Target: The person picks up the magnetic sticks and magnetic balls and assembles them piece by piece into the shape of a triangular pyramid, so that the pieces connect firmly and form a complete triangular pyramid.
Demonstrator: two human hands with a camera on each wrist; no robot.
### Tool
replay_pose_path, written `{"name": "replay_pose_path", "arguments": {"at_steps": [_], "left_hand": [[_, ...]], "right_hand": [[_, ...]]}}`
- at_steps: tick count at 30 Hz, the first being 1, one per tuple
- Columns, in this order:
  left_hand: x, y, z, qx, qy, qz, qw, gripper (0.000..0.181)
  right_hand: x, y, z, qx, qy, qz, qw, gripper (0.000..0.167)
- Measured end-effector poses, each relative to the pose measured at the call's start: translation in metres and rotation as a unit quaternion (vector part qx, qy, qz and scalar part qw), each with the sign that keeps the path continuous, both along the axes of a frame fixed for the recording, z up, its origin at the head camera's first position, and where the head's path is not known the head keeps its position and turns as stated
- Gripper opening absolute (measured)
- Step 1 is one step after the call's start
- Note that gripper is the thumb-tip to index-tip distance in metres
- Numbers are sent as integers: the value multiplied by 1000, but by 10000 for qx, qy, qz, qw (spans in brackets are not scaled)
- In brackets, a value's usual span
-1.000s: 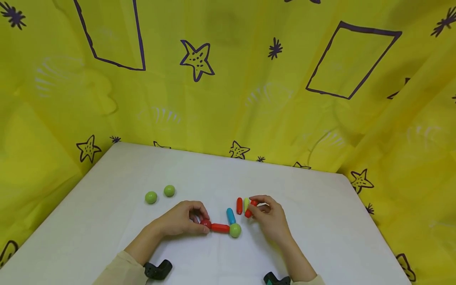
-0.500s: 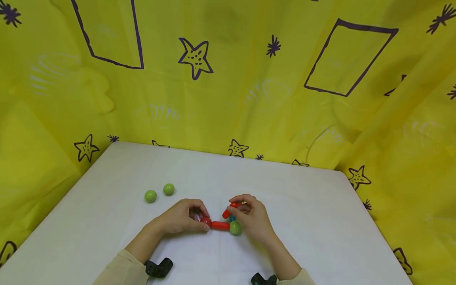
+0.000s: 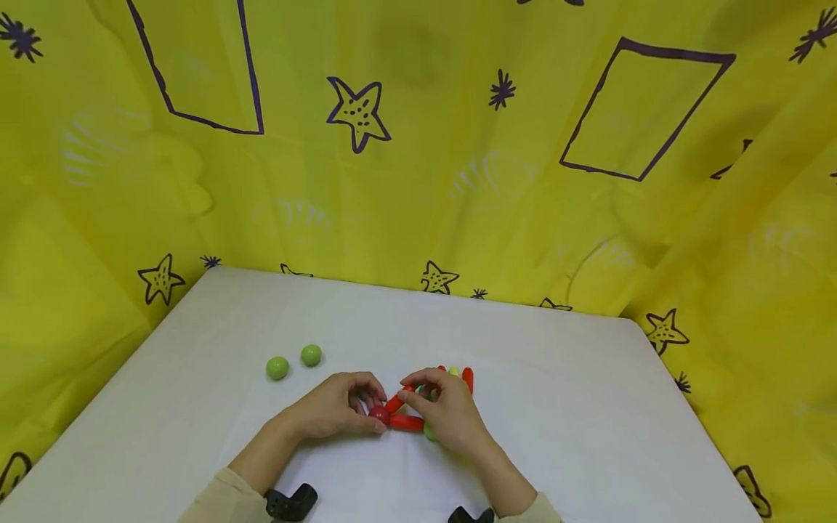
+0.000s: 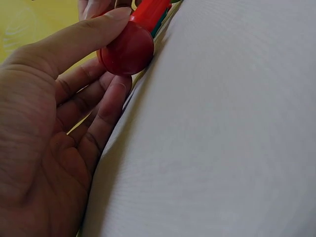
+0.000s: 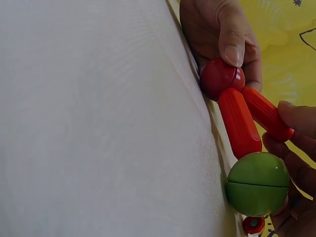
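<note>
My left hand [image 3: 333, 408] grips a red ball [image 3: 379, 416] between thumb and fingers. From that ball a red rod [image 3: 407, 423] runs to a green ball [image 5: 257, 190], which my right hand partly covers in the head view. Thumb and fingers of my right hand [image 3: 453, 416] pinch a second red rod [image 5: 267, 113]. Its far end meets the red ball beside the first rod; whether it is fixed there I cannot tell. A blue rod [image 4: 161, 23] shows only as a sliver in the left wrist view, mostly hidden.
Two loose green balls, one nearer [image 3: 277, 367] and one farther [image 3: 311, 355], lie to the left on the white table [image 3: 556, 450]. Behind my right hand are a red rod [image 3: 467, 379] and a pale yellow-green rod [image 3: 454, 371]. A yellow curtain [image 3: 418, 181] surrounds the table.
My right hand has moved left from the loose rods, carrying the red rod to the red ball. My left hand has stayed on the ball.
</note>
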State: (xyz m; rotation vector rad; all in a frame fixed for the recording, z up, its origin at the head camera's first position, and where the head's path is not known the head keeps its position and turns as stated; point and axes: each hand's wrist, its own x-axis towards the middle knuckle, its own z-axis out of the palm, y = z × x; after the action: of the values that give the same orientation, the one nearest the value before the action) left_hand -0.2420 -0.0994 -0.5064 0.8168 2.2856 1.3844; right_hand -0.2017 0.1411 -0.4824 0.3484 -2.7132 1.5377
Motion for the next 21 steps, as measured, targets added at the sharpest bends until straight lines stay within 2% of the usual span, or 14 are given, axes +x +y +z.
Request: {"name": "replay_pose_path", "arguments": {"at_steps": [8,14,17,21], "left_hand": [[-1,-1,1,12,34,-58,10000,30],[-1,-2,2,176,51,-120,9998,38],[0,-2,1,284,117,-265,9992,44],[1,-1,0,314,427,-539,9971,46]], "right_hand": [[0,1,-1,215,119,-96,9997,21],[-1,0,0,379,134,-60,9992,24],[-1,0,-1,514,95,-89,9986,23],[-1,1,-3,724,112,-162,9972,21]]}}
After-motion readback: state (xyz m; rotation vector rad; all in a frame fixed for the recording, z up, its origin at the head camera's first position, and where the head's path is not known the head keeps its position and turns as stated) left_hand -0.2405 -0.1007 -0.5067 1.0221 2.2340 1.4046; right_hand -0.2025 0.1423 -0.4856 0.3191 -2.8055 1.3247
